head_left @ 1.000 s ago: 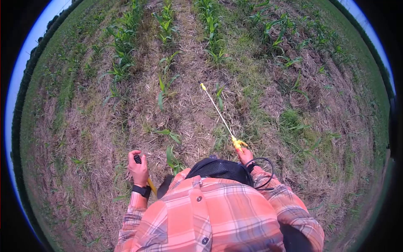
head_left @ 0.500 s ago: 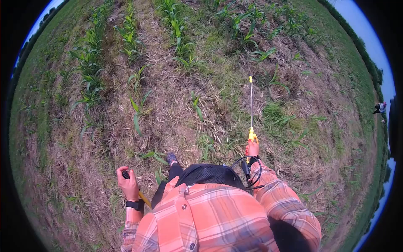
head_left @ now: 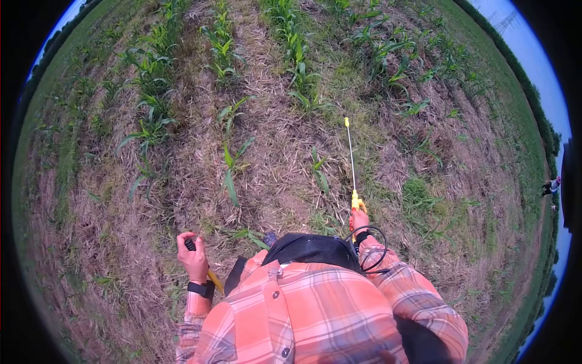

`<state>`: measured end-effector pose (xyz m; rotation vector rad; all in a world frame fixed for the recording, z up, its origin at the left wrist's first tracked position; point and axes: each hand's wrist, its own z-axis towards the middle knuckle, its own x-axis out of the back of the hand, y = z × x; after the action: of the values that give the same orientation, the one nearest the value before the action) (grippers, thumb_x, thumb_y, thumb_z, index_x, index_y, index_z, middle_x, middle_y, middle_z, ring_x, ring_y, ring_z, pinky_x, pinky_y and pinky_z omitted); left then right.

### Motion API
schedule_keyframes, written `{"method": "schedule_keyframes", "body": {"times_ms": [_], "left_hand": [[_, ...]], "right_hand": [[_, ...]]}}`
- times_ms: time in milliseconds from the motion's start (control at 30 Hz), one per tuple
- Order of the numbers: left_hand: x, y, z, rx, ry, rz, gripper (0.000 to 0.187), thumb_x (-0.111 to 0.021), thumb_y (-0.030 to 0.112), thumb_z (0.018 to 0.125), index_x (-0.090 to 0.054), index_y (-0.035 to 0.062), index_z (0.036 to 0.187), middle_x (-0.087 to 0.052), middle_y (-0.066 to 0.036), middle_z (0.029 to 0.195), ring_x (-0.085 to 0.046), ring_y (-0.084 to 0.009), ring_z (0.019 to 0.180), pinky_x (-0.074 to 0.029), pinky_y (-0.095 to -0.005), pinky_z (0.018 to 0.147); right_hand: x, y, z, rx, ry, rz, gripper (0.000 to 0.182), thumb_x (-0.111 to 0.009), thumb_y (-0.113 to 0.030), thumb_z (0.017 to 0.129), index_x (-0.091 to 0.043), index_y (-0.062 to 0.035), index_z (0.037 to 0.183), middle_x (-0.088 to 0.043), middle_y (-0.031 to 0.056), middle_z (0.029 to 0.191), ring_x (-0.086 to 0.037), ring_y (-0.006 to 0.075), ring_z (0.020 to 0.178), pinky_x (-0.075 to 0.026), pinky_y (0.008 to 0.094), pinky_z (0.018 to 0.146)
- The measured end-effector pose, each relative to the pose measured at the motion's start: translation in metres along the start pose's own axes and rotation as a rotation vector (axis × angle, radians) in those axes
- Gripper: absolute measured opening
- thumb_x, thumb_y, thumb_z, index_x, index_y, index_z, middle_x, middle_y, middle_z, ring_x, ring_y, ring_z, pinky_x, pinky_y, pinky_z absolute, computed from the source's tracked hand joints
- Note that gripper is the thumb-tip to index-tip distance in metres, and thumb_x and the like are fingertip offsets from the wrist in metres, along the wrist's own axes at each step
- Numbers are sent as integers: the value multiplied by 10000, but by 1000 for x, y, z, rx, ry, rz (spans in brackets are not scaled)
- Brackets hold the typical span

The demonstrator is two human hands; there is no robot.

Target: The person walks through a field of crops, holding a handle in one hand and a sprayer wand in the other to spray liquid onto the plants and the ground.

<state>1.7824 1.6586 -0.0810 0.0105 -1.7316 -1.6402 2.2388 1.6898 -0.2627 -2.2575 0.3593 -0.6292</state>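
Note:
My left hand (head_left: 194,262) is wrapped round a black grip (head_left: 190,244) at the end of a yellow lever (head_left: 215,280), left of my body. Ahead on the right, my right hand (head_left: 359,219) is closed on the yellow handle of a spray wand (head_left: 355,199). Its thin pale rod points forward, slightly to the left, and ends in a yellow nozzle (head_left: 347,122) above the straw-covered ground. A black hose (head_left: 384,242) loops beside my right wrist.
Rows of young green corn plants (head_left: 298,54) run ahead through dry straw. Single plants (head_left: 230,176) stand nearer my feet, and a grassy weed clump (head_left: 416,190) lies right of the wand. Another person (head_left: 551,185) is far off at the right edge.
Plants and ground have shifted to the right in view. The wand tip has swung left, and my right hand sits slightly further left and lower. Both hands keep their hold.

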Motion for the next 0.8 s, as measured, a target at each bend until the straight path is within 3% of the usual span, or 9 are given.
{"method": "schedule_keyframes", "body": {"times_ms": [133, 233, 267, 400, 467, 500, 600, 800], "left_hand": [[6, 1, 22, -44, 34, 21, 117, -539, 45, 754, -466, 58, 844, -394, 23, 559, -368, -72, 481, -317, -237, 447], [6, -2, 33, -31, 28, 28, 117, -537, 42, 753, -465, 55, 844, -399, 17, 571, -374, -78, 489, -323, -239, 454], [7, -3, 37, -29, 27, 39, 117, -536, 41, 753, -464, 53, 844, -403, 14, 578, -378, -80, 494, -326, -239, 457], [2, -6, 52, -56, 33, 47, 118, -536, 37, 752, -462, 49, 843, -412, 8, 590, -384, -86, 500, -331, -242, 462], [-2, -11, 60, -62, 29, 34, 115, -537, 35, 754, -460, 50, 838, -413, 8, 593, -381, -79, 503, -326, -236, 463], [-4, -9, 64, -64, 29, 35, 115, -537, 35, 754, -460, 50, 838, -413, 8, 593, -381, -79, 503, -326, -236, 463], [-9, 0, 73, -2, -3, 13, 113, -537, 34, 757, -459, 54, 837, -417, 14, 598, -381, -67, 512, -321, -225, 466], [-30, 9, 97, -52, 72, 15, 113, -531, 31, 760, -457, 60, 839, -375, 36, 581, -337, -56, 499, -288, -218, 453]], "right_hand": [[-43, -29, -17, 40, -180, -99, 227, -481, -295, 833, -475, -87, 740, -445, -5, 522, -366, 85, 335, -298, 238, 295], [-69, -30, -14, 163, -241, -318, 311, -518, -345, 798, -563, -40, 757, -549, 41, 575, -521, 134, 474, -390, 286, 431], [-80, -25, -8, 327, -276, -388, 242, -502, -304, 822, -514, -77, 738, -460, -9, 515, -402, 88, 353, -304, 244, 316], [-108, -37, -16, 481, -328, -562, 257, -515, -301, 811, -549, -50, 773, -515, 13, 549, -472, 96, 444, -359, 260, 406], [-117, -51, -20, 570, -422, -650, 279, -524, -312, 801, -569, -38, 823, -571, 73, 620, -542, 157, 547, -420, 297, 511], [-119, -73, -35, 605, -413, -705, 299, -526, -320, 795, -579, -43, 893, -596, 127, 704, -577, 234, 663, -439, 340, 615], [-132, -88, -31, 529, -550, -738, 313, -521, -327, 795, -575, -55, 940, -595, 160, 759, -580, 283, 723, -434, 363, 647], [-153, -109, 5, 651, -706, -732, 320, -515, -337, 790, -566, -41, 899, -583, 175, 730, -569, 325, 707, -424, 381, 619]]}}
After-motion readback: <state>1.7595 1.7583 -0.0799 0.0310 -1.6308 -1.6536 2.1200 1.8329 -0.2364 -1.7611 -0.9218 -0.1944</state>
